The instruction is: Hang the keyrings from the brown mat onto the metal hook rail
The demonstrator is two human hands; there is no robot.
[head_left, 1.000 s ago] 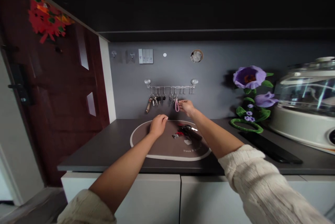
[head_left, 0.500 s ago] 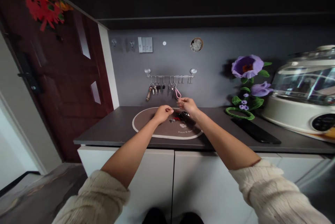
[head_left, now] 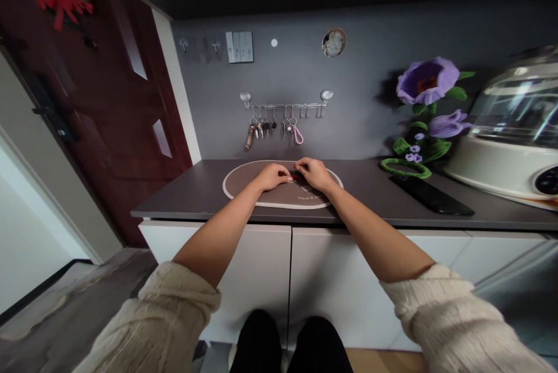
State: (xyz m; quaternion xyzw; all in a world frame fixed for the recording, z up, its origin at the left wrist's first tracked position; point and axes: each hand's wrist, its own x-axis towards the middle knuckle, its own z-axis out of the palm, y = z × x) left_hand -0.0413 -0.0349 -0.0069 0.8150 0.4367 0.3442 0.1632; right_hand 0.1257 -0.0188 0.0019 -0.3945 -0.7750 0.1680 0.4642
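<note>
**Both hands meet over keys on mat**

Door (head_left: 108, 100) far left. Left hand (head_left: 272, 176) and right hand (head_left: 313, 172) close around a red-tagged key bunch (head_left: 296, 176) on the oval mat (head_left: 244, 187); grip unclear, fingers hide it. Key rack (head_left: 285, 107) on wall behind. Fabric flower (head_left: 425, 79), cooker (head_left: 510, 140) right.

A small red-tagged bunch of keys (head_left: 296, 176) is lying on the oval brown mat with the pale rim (head_left: 244, 198), near the mat's middle, on the dark countertop. Only a sliver of red is showing, since the left hand (head_left: 274, 176) and the right hand (head_left: 313, 172) are closing in on it from either side, fingertips meeting over it and covering most of it. Its shape and the number of keys are not showing clearly. It is sitting flat, low against the mat.
</note>
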